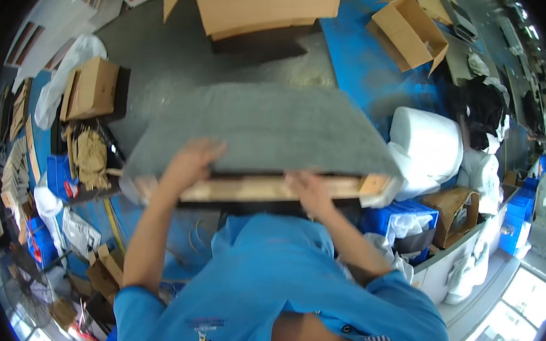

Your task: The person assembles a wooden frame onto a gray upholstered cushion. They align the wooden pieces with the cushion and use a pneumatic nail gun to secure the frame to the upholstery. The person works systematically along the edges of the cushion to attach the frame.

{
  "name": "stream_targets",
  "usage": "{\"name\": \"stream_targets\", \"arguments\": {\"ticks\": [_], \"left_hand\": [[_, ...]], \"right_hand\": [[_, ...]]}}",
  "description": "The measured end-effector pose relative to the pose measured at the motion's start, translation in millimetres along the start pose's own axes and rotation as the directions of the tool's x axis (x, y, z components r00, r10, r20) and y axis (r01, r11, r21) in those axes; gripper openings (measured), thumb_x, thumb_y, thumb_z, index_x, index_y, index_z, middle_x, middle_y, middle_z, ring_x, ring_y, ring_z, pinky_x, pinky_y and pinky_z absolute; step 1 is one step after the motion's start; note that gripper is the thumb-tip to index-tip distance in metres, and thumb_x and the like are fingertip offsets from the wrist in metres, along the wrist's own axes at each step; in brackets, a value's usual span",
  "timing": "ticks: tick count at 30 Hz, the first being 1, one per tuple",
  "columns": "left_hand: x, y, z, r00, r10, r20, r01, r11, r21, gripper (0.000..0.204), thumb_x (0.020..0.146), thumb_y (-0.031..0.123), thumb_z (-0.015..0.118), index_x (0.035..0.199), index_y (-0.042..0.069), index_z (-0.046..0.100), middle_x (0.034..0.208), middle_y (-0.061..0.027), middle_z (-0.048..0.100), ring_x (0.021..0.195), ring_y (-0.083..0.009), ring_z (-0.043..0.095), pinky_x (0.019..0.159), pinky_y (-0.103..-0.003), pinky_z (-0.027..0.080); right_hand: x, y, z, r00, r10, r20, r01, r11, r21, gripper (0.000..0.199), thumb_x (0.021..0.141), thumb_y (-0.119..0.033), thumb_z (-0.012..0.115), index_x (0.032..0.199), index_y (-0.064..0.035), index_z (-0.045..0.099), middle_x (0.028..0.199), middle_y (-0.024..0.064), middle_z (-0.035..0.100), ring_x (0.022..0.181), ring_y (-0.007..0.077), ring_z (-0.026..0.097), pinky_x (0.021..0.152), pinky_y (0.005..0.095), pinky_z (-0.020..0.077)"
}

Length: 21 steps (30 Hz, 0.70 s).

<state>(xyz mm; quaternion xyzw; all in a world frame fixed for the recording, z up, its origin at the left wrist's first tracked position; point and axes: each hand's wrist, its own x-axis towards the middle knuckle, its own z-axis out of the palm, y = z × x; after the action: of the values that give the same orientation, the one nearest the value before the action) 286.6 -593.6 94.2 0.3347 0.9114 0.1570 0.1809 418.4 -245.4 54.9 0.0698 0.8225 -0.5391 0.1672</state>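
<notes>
A wide grey panel (256,124), with a cloth-like or felt-like face, spans the space in front of my body. Pale wooden strips (249,190) show along its near side, above a dark lower edge. Blur softens the panel and both hands. My left hand (192,164) rests on the grey face near its left part, fingers stretched toward the right. At the near edge, right of the middle, my right hand (311,193) has its fingers bent over the wooden strip. The panel's underside is hidden.
A large cardboard box (269,4) stands beyond the panel. Smaller cartons lie at far left (92,88) and far right (408,31). A roll of white foam wrap (428,148) sits close to the panel's right end, above a blue bin (401,215).
</notes>
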Motion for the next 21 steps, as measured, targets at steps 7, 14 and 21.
{"name": "stream_targets", "arguments": {"ticks": [7,14,21], "left_hand": [[57.6,-15.5,-68.6,0.938,-0.105,-0.329,0.071,0.991,-0.114,0.048,0.08,0.019,0.084,0.125,0.011,0.072,0.119,-0.0119,0.074,0.108,-0.0375,0.07,0.089,-0.047,0.056],[95.8,-40.2,-87.7,0.9,-0.041,-0.433,0.026,0.999,-0.04,0.043,0.079,0.026,0.087,0.117,0.01,0.074,0.112,-0.007,0.075,0.109,-0.0332,0.069,0.095,-0.046,0.052],[118.4,-53.1,-100.3,0.826,0.126,-0.549,-0.124,0.991,0.042,0.044,0.079,0.023,0.087,0.119,0.01,0.072,0.121,-0.0061,0.07,0.116,-0.0314,0.065,0.102,-0.047,0.05]], "right_hand": [[83.4,-62.0,-44.0,0.916,-0.401,0.014,0.285,0.625,-0.726,0.055,0.105,-0.046,0.057,0.116,0.004,0.075,0.105,0.0239,0.075,0.106,0.0434,0.069,0.096,0.051,0.0533],[159.6,-81.7,-96.1,0.911,0.41,0.048,-0.271,0.682,-0.68,0.084,0.099,-0.072,0.05,0.132,0.0018,0.072,0.138,0.0319,0.065,0.132,0.044,0.06,0.113,0.0444,0.0446],[181.4,-90.5,-106.8,0.896,0.435,0.084,-0.287,0.715,-0.637,0.06,0.101,-0.056,0.055,0.127,-0.0059,0.077,0.13,0.0246,0.072,0.124,0.0388,0.067,0.108,0.0444,0.0487]]}}
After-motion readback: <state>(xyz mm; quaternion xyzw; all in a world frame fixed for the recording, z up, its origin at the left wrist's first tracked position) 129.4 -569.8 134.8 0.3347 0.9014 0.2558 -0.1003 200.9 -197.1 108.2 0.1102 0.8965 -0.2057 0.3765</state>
